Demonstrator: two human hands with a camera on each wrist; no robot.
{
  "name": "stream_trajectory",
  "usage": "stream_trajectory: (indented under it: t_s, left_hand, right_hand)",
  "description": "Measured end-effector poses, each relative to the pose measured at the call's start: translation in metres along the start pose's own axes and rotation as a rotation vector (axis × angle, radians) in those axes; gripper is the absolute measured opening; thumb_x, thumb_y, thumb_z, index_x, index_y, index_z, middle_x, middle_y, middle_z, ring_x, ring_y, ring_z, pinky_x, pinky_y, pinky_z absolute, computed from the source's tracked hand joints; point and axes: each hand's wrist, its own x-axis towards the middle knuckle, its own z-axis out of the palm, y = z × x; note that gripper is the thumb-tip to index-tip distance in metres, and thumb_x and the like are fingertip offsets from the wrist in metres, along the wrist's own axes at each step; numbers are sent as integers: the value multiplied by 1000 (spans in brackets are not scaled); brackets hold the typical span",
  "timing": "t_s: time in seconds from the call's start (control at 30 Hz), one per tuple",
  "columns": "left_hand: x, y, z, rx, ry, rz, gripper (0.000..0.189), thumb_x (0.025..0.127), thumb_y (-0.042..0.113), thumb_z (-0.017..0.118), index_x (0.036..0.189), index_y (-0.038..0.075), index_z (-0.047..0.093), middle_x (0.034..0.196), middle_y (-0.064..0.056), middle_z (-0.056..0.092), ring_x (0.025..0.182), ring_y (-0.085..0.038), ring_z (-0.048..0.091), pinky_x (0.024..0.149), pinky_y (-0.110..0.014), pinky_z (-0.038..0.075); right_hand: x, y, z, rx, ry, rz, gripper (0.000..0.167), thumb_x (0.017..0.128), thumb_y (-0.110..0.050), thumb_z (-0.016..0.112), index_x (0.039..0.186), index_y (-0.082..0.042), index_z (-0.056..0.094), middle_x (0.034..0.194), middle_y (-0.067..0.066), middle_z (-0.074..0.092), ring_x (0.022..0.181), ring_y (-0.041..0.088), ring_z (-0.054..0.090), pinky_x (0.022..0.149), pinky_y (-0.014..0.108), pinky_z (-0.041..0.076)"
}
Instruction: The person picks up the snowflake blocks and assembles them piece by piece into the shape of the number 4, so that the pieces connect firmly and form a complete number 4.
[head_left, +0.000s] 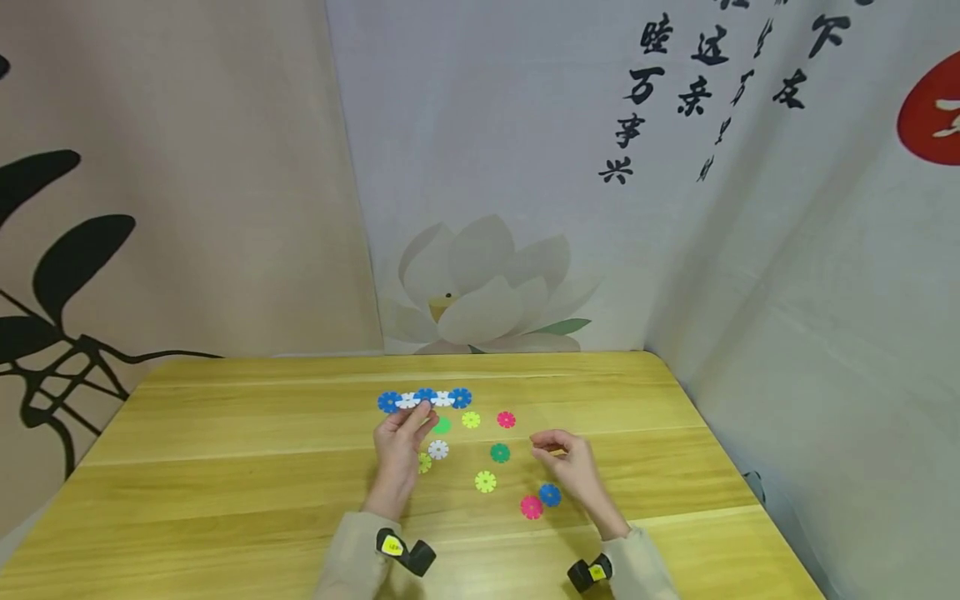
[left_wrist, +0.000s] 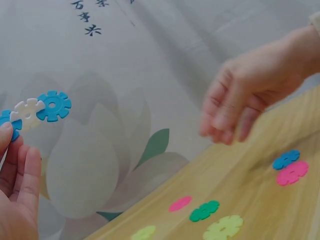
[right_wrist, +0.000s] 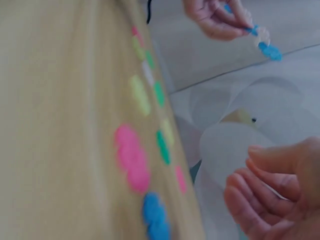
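Note:
My left hand (head_left: 397,458) pinches the middle of a row of joined snowflake discs (head_left: 461,397), thumb over the central blue one. Blue and white discs alternate along this row, which is held up above the table; the left wrist view shows its white disc (left_wrist: 28,114) slotted to a blue end disc (left_wrist: 54,106). To the right, my right hand (head_left: 573,467) hovers over the table with loosely bent fingers and nothing between them. Nearest below it lie a loose blue disc (head_left: 550,495) and a pink disc (head_left: 532,507), side by side.
Loose discs lie between the hands on the wooden table (head_left: 225,467): a green disc (head_left: 500,452), a yellow disc (head_left: 485,481), a white disc (head_left: 438,450), a pink disc (head_left: 506,419) and several others. Printed curtains (head_left: 510,167) hang behind the table.

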Motion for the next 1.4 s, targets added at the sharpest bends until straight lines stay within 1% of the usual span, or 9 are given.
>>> stream_trajectory:
  t_s: [0.2, 0.43, 0.67, 0.83, 1.0, 1.07, 1.2, 1.3, 1.4]
  left_hand:
    - [2, 3, -2, -28, -3, 6, 11, 79, -4, 72, 71, 3, 67, 72, -4, 67, 66, -14, 65, 70, -28, 57]
    - [3, 6, -3, -28, -8, 0, 14, 79, -4, 70, 70, 5, 67, 73, -5, 68, 66, -14, 65, 71, -28, 57]
    - [4, 6, -4, -43, -32, 34, 13, 77, -1, 74, 69, 6, 67, 72, -3, 69, 65, -12, 65, 69, -27, 57]
    - [4, 6, -4, -46, -18, 33, 9, 76, 0, 76, 72, 0, 67, 71, -5, 68, 65, -13, 65, 68, -27, 58]
    - [4, 8, -4, -54, -15, 28, 11, 75, 1, 76, 74, -4, 66, 71, -6, 68, 65, -14, 65, 68, -27, 58]
    - [3, 8, -3, -50, -16, 27, 10, 76, 0, 75, 74, -3, 67, 71, -6, 68, 65, -14, 65, 68, -27, 58]
    - [2, 9, -3, -37, -16, 21, 6, 78, -2, 73, 75, -3, 68, 72, -6, 68, 65, -14, 65, 68, -27, 58]
    - [2, 9, -3, -29, -17, 19, 5, 80, -3, 71, 75, -2, 68, 71, -5, 69, 66, -14, 65, 69, -27, 57]
    - [3, 8, -3, -23, -19, 21, 8, 81, -4, 69, 74, 0, 68, 72, -5, 68, 66, -13, 65, 69, -27, 57]
  right_hand:
    - [-13, 21, -9, -29, -112, 19, 16, 80, 7, 68, 95, 9, 66, 93, 21, 66, 83, 25, 62, 73, 23, 55]
    - [-24, 30, -16, -73, -215, 43, 22, 74, 8, 72, 95, 10, 65, 93, 20, 65, 82, 28, 62, 70, 20, 54]
    - [-26, 31, -20, -170, -273, 48, 23, 70, 4, 77, 91, 2, 68, 91, 8, 60, 83, 22, 57, 68, 21, 52]
    - [-25, 30, -20, -243, -298, 37, 23, 69, 1, 80, 88, 0, 67, 89, 6, 58, 82, 21, 55, 67, 22, 51]
    - [-24, 31, -20, -277, -307, 40, 25, 68, -1, 81, 87, -1, 63, 84, 3, 56, 77, 16, 52, 63, 20, 48]
    - [-23, 33, -21, -266, -311, 39, 25, 69, 0, 80, 86, -1, 62, 80, 2, 56, 72, 13, 50, 59, 19, 46]
    - [-20, 34, -22, -179, -312, 47, 18, 74, 2, 75, 84, 1, 60, 74, 3, 56, 64, 8, 49, 54, 18, 44]
    - [-17, 31, -21, -107, -278, 70, 11, 79, 1, 71, 84, 3, 62, 73, 4, 58, 62, 7, 50, 53, 18, 45]
    - [-12, 24, -18, -38, -220, 117, 11, 81, -3, 71, 84, 4, 63, 73, 6, 61, 61, 9, 53, 52, 19, 48]
